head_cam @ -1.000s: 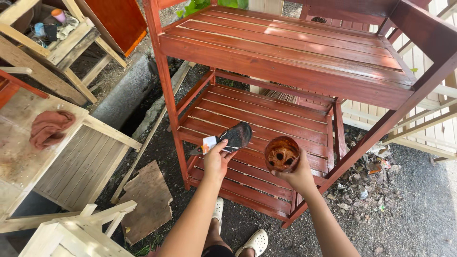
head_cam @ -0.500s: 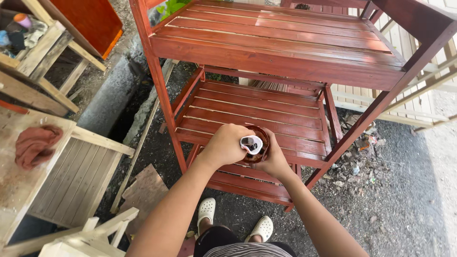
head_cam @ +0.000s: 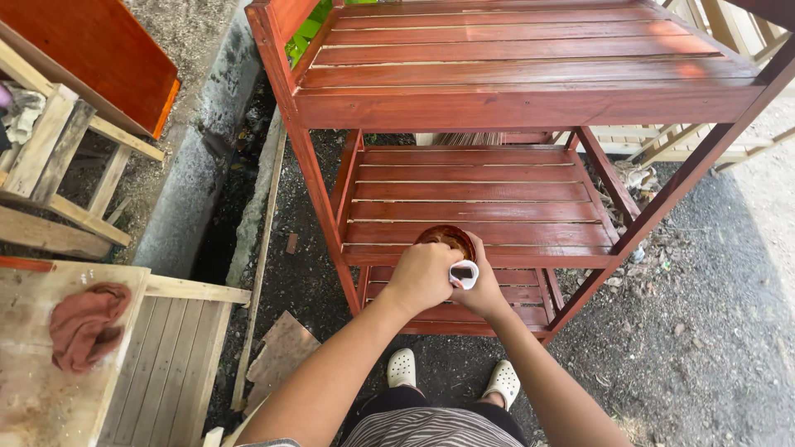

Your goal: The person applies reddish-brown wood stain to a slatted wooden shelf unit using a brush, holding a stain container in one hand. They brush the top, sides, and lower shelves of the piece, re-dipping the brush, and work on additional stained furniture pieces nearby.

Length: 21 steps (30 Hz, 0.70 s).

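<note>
Gripping a white-tipped tool [head_cam: 464,273] in a tightly curled left hand [head_cam: 422,277], over a small round cup [head_cam: 445,238] just above the front edge of the middle shelf [head_cam: 480,203]. Cradling that cup from beside and below with the right hand [head_cam: 484,294], fingers wrapped partway round it, both hands touching. Cannot tell whether the tool's working end sits in the cup; hidden behind the knuckles.

Looks like loading the tool with stain, judging by the cup's glossy red-brown rim and the matching wet sheen on the slatted rack [head_cam: 497,83]. Next move calls for a slow, level lift and a steady cup, so nothing drips onto the finished boards.

Shows, across the head view, flat parallel slats, narrow gaps between them, square posts and a slanted brace, all coated deep reddish brown and shining. Sets against that the pale, dry, unfinished slatted wood [head_cam: 166,364] at lower left, a crumpled rust-coloured rag [head_cam: 83,323] lying on a raw board beside it, a rough grey concrete kerb [head_cam: 190,207], dark gritty ground [head_cam: 704,331], and white perforated clogs [head_cam: 402,367] below the hands.
</note>
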{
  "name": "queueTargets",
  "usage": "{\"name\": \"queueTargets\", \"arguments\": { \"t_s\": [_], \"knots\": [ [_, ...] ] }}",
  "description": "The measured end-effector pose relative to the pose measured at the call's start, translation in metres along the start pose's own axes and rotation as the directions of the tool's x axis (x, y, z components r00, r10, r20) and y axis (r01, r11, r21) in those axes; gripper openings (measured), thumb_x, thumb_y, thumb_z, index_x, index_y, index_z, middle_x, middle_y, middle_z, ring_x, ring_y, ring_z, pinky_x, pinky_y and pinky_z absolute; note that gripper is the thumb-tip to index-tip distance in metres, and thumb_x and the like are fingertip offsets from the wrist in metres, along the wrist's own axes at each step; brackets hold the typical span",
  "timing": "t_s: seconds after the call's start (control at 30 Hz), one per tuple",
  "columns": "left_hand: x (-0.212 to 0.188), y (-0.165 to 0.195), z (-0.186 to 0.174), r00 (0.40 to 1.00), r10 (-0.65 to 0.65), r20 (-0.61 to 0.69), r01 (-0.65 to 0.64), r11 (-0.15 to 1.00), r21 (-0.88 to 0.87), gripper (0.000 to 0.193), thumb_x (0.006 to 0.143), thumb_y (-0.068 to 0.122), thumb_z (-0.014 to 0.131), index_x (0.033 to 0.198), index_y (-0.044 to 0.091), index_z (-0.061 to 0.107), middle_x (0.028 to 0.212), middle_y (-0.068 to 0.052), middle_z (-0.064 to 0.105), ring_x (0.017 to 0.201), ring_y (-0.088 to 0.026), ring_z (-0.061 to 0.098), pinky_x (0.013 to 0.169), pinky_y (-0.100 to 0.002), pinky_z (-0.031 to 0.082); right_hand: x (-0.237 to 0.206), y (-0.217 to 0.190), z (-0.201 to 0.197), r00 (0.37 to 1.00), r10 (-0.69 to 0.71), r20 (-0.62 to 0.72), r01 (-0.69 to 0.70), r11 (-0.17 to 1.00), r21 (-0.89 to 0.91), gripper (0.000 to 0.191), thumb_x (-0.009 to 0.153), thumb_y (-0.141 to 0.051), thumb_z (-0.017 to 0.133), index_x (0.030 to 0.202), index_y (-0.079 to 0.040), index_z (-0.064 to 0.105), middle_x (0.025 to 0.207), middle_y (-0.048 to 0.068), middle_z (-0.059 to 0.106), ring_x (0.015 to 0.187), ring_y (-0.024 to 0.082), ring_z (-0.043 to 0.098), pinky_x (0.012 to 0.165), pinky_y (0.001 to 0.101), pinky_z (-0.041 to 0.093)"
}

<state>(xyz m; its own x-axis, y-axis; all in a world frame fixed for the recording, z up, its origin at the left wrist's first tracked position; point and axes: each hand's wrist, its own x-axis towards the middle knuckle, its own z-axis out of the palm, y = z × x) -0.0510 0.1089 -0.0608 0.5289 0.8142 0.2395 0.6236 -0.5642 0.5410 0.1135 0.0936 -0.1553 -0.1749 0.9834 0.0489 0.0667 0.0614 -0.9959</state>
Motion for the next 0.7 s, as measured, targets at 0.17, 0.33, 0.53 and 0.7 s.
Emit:
{"name": "queueTargets", "arguments": {
  "t_s": [0.17,0.33,0.53,0.7],
  "knots": [
    [-0.016,-0.011,-0.012,0.999,-0.052,0.002,0.052,0.993,-0.105,0.012,0.073,0.019,0.075,0.082,0.011,0.075,0.08,-0.016,0.072,0.077,-0.038,0.07,0.07,-0.05,0.056,-0.008,0.01,0.025,0.996,0.083,-0.026,-0.084,0.995,-0.052,0.116,0.056,-0.002,0.087,0.154,-0.011,0.026,0.132,0.011,0.063,0.122,0.021,0.062,0.105,0.0376,0.05],
    [-0.019,-0.01,-0.032,0.971,-0.188,-0.149,0.155,0.966,-0.205,0.011,0.073,0.011,0.073,0.084,0.008,0.074,0.082,-0.017,0.073,0.078,-0.038,0.071,0.069,-0.048,0.056,0.004,-0.005,0.032,0.993,0.105,0.056,-0.108,0.993,0.054,0.111,0.058,-0.005,0.093,0.152,-0.009,0.033,0.131,0.012,0.062,0.122,0.021,0.061,0.101,0.039,0.055],
    [-0.045,-0.042,-0.048,0.736,-0.65,-0.187,0.308,0.568,-0.763,0.023,0.071,0.008,0.084,0.093,0.007,0.076,0.087,-0.008,0.078,0.078,-0.025,0.077,0.069,-0.043,0.06,0.022,-0.02,0.036,0.991,0.133,0.019,-0.133,0.991,-0.003,0.111,0.06,-0.01,0.096,0.149,-0.009,0.031,0.138,0.011,0.059,0.13,0.023,0.058,0.11,0.0388,0.05],
    [-0.087,-0.104,-0.05,0.67,-0.737,0.085,-0.167,-0.262,-0.95,0.038,0.09,0.014,0.077,0.124,0.005,0.065,0.122,-0.011,0.073,0.11,-0.027,0.07,0.093,-0.048,0.059,0.023,-0.018,0.051,0.991,0.121,0.056,-0.124,0.99,0.062,0.109,0.061,-0.013,0.096,0.15,-0.01,0.032,0.142,0.011,0.057,0.134,0.024,0.056,0.112,0.0402,0.05]
  ]
}}
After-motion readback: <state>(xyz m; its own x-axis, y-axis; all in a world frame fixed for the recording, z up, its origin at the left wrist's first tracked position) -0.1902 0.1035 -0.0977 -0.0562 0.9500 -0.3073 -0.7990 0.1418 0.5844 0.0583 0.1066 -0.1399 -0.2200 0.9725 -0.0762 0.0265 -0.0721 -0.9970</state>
